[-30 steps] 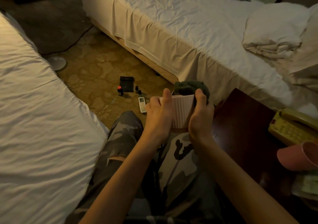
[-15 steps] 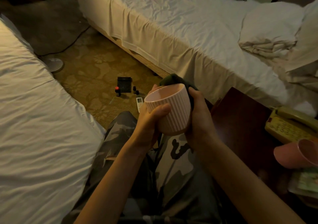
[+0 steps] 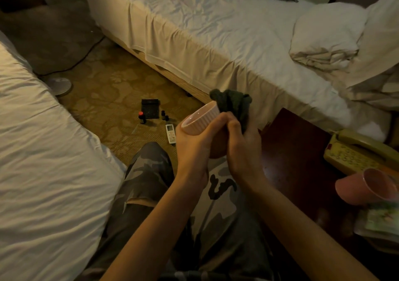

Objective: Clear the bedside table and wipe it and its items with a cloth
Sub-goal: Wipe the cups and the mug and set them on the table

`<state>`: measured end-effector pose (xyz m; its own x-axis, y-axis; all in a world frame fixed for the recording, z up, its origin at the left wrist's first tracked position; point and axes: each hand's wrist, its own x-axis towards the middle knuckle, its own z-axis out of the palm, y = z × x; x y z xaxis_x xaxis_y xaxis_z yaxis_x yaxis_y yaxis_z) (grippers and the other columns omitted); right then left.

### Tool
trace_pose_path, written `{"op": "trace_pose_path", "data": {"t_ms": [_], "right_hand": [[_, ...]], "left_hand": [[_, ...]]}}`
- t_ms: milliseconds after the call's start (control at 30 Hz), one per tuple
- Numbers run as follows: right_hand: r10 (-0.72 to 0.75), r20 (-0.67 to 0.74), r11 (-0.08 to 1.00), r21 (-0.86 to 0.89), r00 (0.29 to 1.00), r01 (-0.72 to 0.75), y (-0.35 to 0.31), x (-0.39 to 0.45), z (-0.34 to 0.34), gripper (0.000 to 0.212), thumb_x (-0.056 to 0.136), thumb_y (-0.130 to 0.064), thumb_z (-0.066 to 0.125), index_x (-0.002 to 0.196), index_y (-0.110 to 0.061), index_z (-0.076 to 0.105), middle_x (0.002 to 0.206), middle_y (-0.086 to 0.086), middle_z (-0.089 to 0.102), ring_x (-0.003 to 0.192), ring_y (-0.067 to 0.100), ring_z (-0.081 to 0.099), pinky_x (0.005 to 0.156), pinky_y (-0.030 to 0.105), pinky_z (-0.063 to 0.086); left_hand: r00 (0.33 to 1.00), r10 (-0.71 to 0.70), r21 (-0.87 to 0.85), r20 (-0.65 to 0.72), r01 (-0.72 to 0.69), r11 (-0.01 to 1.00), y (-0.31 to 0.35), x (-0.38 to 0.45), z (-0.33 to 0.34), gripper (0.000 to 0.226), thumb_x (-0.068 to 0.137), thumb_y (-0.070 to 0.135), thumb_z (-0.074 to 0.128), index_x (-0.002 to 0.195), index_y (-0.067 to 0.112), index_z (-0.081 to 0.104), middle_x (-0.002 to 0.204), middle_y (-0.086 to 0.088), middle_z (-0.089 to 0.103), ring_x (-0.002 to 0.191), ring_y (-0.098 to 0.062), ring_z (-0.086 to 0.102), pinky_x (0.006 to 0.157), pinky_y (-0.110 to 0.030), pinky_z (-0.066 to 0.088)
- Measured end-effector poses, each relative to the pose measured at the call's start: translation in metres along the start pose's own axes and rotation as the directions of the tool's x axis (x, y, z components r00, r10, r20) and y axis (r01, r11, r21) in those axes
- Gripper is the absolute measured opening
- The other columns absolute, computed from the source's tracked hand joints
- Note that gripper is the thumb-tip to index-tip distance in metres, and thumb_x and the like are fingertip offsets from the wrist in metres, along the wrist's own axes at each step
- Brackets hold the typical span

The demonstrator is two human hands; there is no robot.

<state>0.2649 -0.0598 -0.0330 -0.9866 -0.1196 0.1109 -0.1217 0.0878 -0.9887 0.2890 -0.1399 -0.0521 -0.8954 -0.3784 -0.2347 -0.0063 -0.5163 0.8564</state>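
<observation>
From the head view, the left hand [image 3: 194,149] is wrapped around a ribbed pink cup [image 3: 200,118], thumb across its side, holding it tilted so the open mouth faces left and up, in the air above the person's camouflage trousers [image 3: 146,172] and just off the left edge of the bedside table [image 3: 291,151]. The right hand [image 3: 244,142] is closed on a dark green cloth [image 3: 234,103], its fingers curled and pressing the cloth against the cup's far side; the bunched end of the cloth stands up above the cup's rim. On the dark wooden bedside table, a yellowish telephone [image 3: 358,151] sits near the far right corner, and a second pink cup [image 3: 367,186] lies on its side at the right edge, just in front of the telephone and touching a stack of papers [image 3: 382,222] nearer the front right corner. On the patterned carpet between the two beds lie a white remote control [image 3: 171,133], a black pouch [image 3: 150,108] and a small bottle with a red cap [image 3: 141,117], well apart from the table.
</observation>
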Motion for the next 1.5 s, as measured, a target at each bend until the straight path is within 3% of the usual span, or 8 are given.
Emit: {"op": "trace_pose_path", "data": {"t_ms": [200,533,700,867,1033,1233,1367,1500], "right_hand": [[0.389,0.097,0.892,0.209,0.916,-0.401,-0.002,0.011,-0.009,0.046,0.097,-0.044,0.036,0.136,-0.02,0.043,0.12,0.016,0.057,0.107,0.032,0.059,0.085,0.048,0.054],[0.345,0.22,0.727,0.553,0.913,-0.408,-0.007,0.017,-0.014,0.039,0.1,-0.015,0.035,0.138,-0.011,0.041,0.127,0.014,0.058,0.117,0.03,0.056,0.1,0.049,0.044],[0.307,0.243,0.748,0.536,0.92,-0.391,-0.005,0.02,-0.01,0.046,0.091,-0.028,0.043,0.133,-0.009,0.044,0.114,0.016,0.058,0.098,0.025,0.06,0.082,0.036,0.049],[0.294,0.343,0.836,0.361,0.892,-0.414,-0.008,0.021,-0.016,0.049,0.092,-0.048,0.031,0.114,-0.012,0.057,0.091,0.01,0.067,0.082,0.022,0.066,0.067,0.031,0.056],[0.322,0.302,0.867,0.286,0.897,-0.407,-0.005,0.018,-0.018,0.046,0.102,-0.041,0.023,0.123,-0.016,0.056,0.117,0.016,0.063,0.109,0.032,0.061,0.094,0.048,0.049],[0.309,0.17,0.909,0.236,0.936,-0.343,-0.001,-0.004,-0.01,0.039,0.099,-0.039,0.032,0.113,-0.017,0.061,0.114,0.015,0.064,0.107,0.026,0.06,0.093,0.042,0.047],[0.241,0.093,0.939,0.23,0.966,-0.256,-0.004,-0.008,-0.008,0.029,0.099,-0.033,0.038,0.109,-0.021,0.062,0.112,0.01,0.066,0.109,0.024,0.061,0.097,0.043,0.047],[0.169,0.007,0.932,0.324,0.986,-0.162,-0.006,-0.011,-0.01,0.023,0.093,-0.031,0.048,0.109,-0.023,0.062,0.113,0.01,0.065,0.111,0.025,0.059,0.095,0.045,0.047]], "left_hand": [[0.998,-0.021,-0.028,0.055,0.023,0.999,0.004,-0.003,-0.007,0.08,0.043,0.038,0.079,0.118,0.026,0.052,0.116,-0.003,0.061,0.105,-0.018,0.062,0.082,-0.039,0.056],[0.988,-0.062,-0.484,0.143,0.124,0.866,0.025,0.004,-0.018,0.077,0.051,0.037,0.075,0.122,0.023,0.05,0.128,-0.015,0.05,0.11,-0.031,0.055,0.067,-0.034,0.055],[0.967,-0.082,-0.24,0.239,0.141,0.96,0.024,0.001,-0.023,0.093,0.045,0.046,0.083,0.126,0.017,0.051,0.12,-0.014,0.057,0.097,-0.026,0.064,0.064,-0.033,0.055],[0.991,-0.02,0.043,0.131,0.014,0.999,0.017,0.0,-0.021,0.127,0.025,0.065,0.085,0.133,0.013,0.043,0.113,-0.009,0.064,0.096,-0.022,0.067,0.069,-0.033,0.057],[0.975,0.198,0.178,0.102,-0.214,0.961,0.013,-0.006,-0.02,0.096,0.037,0.071,0.079,0.116,0.023,0.053,0.109,-0.003,0.064,0.1,-0.019,0.065,0.076,-0.032,0.057],[0.998,-0.06,-0.337,0.013,0.061,0.94,0.021,-0.01,-0.009,0.046,0.074,0.045,0.065,0.112,0.022,0.055,0.105,-0.01,0.063,0.087,-0.023,0.068,0.06,-0.033,0.055],[0.983,-0.181,-0.481,0.042,0.179,0.858,0.026,-0.012,-0.006,0.039,0.083,0.045,0.055,0.113,0.021,0.054,0.106,-0.014,0.064,0.08,-0.023,0.072,0.059,-0.033,0.057],[0.949,-0.297,-0.579,0.109,0.303,0.757,0.028,-0.009,-0.008,0.065,0.072,0.047,0.064,0.127,0.015,0.05,0.113,-0.02,0.066,0.093,-0.029,0.07,0.074,-0.041,0.059]]}}
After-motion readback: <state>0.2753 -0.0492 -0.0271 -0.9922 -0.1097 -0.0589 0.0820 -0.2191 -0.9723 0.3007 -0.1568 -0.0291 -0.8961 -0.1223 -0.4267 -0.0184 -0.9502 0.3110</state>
